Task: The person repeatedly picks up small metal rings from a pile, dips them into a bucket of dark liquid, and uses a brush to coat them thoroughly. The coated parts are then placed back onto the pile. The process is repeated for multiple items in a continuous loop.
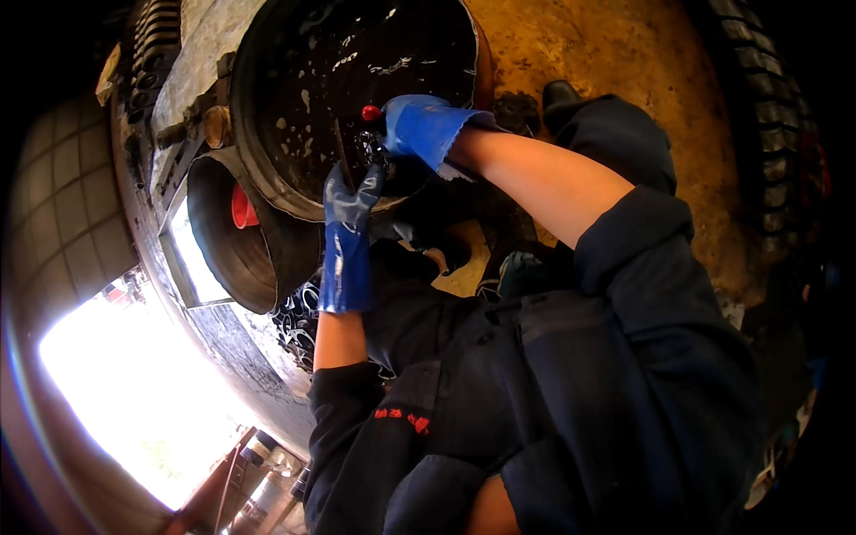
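Note:
A wide round tub [278, 198] of dark, shiny liquid stands in front of me. Both of my hands are in blue rubber gloves at its near side. My right hand [419, 129] is closed around a tool whose red end [371, 112] sticks out past the fingers; the rest of it is hidden. Just beside that fist is a dark wet part [368, 147], glistening and hard to make out against the liquid. My left hand [350, 203] reaches up from below, its wet thumb and fingers on either side of the part's lower end.
Left of the tub lies a dark, open cylinder-shaped container [218, 267] with a red cup [242, 207] in it. Several metal rings [299, 325] are heaped below. Coil springs [156, 40] line the far left. A treaded tyre [769, 107] borders the stained yellow floor [615, 53].

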The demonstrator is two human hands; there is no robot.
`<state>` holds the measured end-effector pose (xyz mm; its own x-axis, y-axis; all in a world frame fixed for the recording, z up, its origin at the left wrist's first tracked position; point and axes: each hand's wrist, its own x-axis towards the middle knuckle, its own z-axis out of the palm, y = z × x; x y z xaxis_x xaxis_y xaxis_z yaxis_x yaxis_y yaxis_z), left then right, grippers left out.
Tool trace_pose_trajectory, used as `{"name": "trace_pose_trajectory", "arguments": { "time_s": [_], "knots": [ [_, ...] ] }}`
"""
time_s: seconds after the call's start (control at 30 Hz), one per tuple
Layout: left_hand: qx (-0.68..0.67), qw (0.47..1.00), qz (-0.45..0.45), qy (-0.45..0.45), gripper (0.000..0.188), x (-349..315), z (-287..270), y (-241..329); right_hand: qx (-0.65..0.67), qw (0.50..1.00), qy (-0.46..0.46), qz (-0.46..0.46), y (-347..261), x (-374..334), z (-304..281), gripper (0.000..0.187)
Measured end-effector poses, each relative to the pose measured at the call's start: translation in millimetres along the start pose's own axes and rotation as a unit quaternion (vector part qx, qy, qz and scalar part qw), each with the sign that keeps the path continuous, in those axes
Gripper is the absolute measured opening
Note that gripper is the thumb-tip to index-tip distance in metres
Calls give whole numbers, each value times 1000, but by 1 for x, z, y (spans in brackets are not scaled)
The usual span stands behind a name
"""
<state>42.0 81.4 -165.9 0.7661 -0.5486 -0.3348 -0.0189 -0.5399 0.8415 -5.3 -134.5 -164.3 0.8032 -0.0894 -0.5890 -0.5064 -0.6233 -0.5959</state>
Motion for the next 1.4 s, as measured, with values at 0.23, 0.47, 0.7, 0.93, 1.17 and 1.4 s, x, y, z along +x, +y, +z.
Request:
{"name": "trace_pose_trajectory", "arguments": {
  "time_s": [0.23,0.47,0.7,0.93,1.17,1.4],
  "knots": [
    [1,995,42,87,46,0,21,-17,-31,994,90,62,9,20,-17,37],
    [-120,987,-81,65,49,-5,5,75,-81,991,54,94,8,-4,-48,26],
    [-219,965,-122,76,32,32,-40,34,61,964,139,-218,-13,-11,-30,33],
    [-171,979,-85,70,39,36,-28,29,131,988,75,-38,1,12,-21,36],
    [-260,956,-108,87,43,62,-34,-15,216,963,125,106,13,16,-25,41],
    [-294,944,-122,89,45,57,-40,-25,532,842,75,55,-25,-44,-40,32]
  ]
}}
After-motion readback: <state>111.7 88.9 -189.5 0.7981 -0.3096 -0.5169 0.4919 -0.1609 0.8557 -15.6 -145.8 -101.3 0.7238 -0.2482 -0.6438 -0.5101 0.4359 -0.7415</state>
